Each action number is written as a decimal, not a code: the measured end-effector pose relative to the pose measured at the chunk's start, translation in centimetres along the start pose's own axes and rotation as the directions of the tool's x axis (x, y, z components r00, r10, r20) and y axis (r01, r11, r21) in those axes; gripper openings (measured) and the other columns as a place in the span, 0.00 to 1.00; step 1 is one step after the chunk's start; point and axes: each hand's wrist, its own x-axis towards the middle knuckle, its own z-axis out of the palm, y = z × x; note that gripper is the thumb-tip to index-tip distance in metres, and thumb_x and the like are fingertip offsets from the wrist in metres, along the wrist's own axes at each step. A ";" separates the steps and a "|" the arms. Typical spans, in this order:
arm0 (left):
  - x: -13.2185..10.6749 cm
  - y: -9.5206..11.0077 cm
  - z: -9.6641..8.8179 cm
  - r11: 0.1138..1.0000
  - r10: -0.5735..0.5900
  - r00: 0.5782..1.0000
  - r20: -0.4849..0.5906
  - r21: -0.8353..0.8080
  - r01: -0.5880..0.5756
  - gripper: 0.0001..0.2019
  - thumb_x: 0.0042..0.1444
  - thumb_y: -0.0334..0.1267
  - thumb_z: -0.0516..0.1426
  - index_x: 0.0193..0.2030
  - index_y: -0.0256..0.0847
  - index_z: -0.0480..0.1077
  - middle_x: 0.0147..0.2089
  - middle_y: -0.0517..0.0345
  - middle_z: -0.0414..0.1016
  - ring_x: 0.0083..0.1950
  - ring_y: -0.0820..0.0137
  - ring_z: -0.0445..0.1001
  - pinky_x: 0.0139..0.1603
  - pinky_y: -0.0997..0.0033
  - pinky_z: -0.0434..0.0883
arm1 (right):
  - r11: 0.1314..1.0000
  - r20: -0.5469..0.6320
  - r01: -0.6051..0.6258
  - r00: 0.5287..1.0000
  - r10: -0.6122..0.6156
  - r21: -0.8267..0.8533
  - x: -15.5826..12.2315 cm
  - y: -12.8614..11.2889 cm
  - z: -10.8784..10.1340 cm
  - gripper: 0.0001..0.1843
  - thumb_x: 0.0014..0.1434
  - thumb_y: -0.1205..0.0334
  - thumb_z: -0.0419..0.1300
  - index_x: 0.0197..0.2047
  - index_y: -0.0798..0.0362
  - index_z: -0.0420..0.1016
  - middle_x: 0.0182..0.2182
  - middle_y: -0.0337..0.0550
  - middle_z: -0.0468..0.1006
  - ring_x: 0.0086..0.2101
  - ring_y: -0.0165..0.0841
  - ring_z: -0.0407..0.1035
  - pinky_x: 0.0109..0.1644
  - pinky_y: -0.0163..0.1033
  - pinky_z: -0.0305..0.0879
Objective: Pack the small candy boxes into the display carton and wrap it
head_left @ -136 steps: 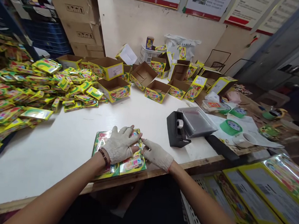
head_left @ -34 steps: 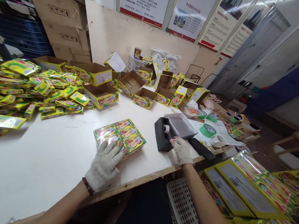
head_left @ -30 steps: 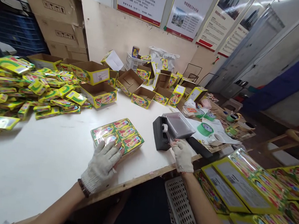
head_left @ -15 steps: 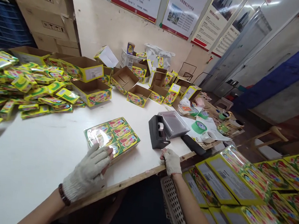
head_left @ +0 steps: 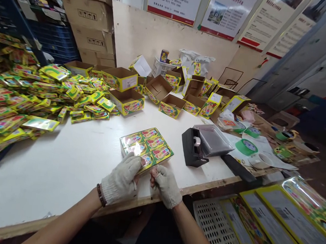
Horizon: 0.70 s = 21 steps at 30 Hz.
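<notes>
A flat shrink-wrapped pack of several yellow-green snack boxes [head_left: 147, 145] lies on the white table [head_left: 73, 164] near its front edge. My left hand [head_left: 122, 178], in a white knit glove, rests on the pack's near corner with fingers curled over it. My right hand [head_left: 164, 184], also gloved, is at the pack's near edge beside the left, its fingers pinched together; a small strip seems to sit between them, too small to name. A black tape dispenser [head_left: 192, 151] stands just right of the pack.
A big heap of yellow-green packets [head_left: 27, 97] covers the table's left. Open display cartons [head_left: 127, 101] sit at the back. A clear tray [head_left: 213, 139], green tape rolls [head_left: 247, 147] and papers lie right. Wrapped packs [head_left: 290, 216] and a white crate [head_left: 217, 230] are lower right.
My right hand left the tape dispenser and came back to the pack's near edge beside my left hand. The left hand stayed on the pack. The view swung back left.
</notes>
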 end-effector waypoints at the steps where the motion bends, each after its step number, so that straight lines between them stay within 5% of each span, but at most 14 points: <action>1: 0.1 0.1 0.0 0.999 0.021 1.000 0.019 0.023 -0.022 0.29 0.50 0.22 0.50 0.60 0.41 0.57 0.48 0.49 0.70 0.48 0.62 0.69 0.57 0.49 0.67 | 1.000 -0.007 -0.005 1.000 0.005 -0.022 0.3 0.1 0.2 0.23 0.52 0.38 0.61 0.26 0.51 0.65 0.19 0.35 0.67 0.20 0.28 0.63 0.25 0.35 0.58; 7: 1.0 1.5 -0.5 0.969 -0.044 0.962 0.271 0.245 -0.024 0.27 0.47 0.27 0.54 0.56 0.43 0.68 0.43 0.48 0.68 0.45 0.57 0.66 0.54 0.45 0.66 | 0.997 -0.056 -0.068 0.996 0.066 -0.039 0.9 1.2 0.3 0.22 0.53 0.42 0.59 0.22 0.50 0.62 0.17 0.35 0.67 0.20 0.28 0.62 0.26 0.35 0.59; 10: 1.1 1.6 0.0 0.973 -0.064 0.976 0.208 0.231 0.015 0.19 0.51 0.30 0.55 0.51 0.40 0.72 0.44 0.48 0.69 0.47 0.57 0.66 0.56 0.47 0.64 | 0.992 -0.052 -0.129 0.990 0.128 -0.005 1.2 1.6 0.2 0.23 0.51 0.39 0.60 0.23 0.50 0.63 0.18 0.35 0.67 0.19 0.27 0.62 0.23 0.34 0.60; 13: 1.2 1.1 1.1 0.974 -0.117 0.991 0.072 0.205 0.100 0.08 0.58 0.38 0.56 0.42 0.42 0.74 0.42 0.51 0.70 0.44 0.61 0.66 0.48 0.56 0.67 | 0.982 -0.018 -0.190 0.982 0.190 0.002 1.4 1.5 -0.2 0.21 0.47 0.42 0.64 0.23 0.52 0.67 0.21 0.38 0.71 0.22 0.28 0.66 0.26 0.34 0.65; 17: 1.5 1.1 2.7 0.935 -0.203 0.976 -0.078 0.281 0.217 0.09 0.59 0.43 0.57 0.31 0.42 0.73 0.37 0.53 0.71 0.40 0.62 0.66 0.40 0.60 0.64 | 0.954 0.045 -0.299 0.954 0.298 0.026 0.9 1.3 -1.1 0.18 0.42 0.50 0.68 0.27 0.53 0.69 0.23 0.38 0.74 0.25 0.32 0.71 0.28 0.36 0.70; 21: 1.6 2.1 2.8 0.920 -0.220 0.970 -0.100 0.309 0.241 0.05 0.58 0.36 0.57 0.32 0.42 0.73 0.38 0.52 0.71 0.41 0.62 0.67 0.41 0.61 0.65 | 0.931 -0.025 -0.349 0.935 0.353 0.105 1.0 1.2 -1.4 0.24 0.50 0.37 0.60 0.35 0.50 0.64 0.23 0.36 0.73 0.20 0.29 0.70 0.23 0.35 0.68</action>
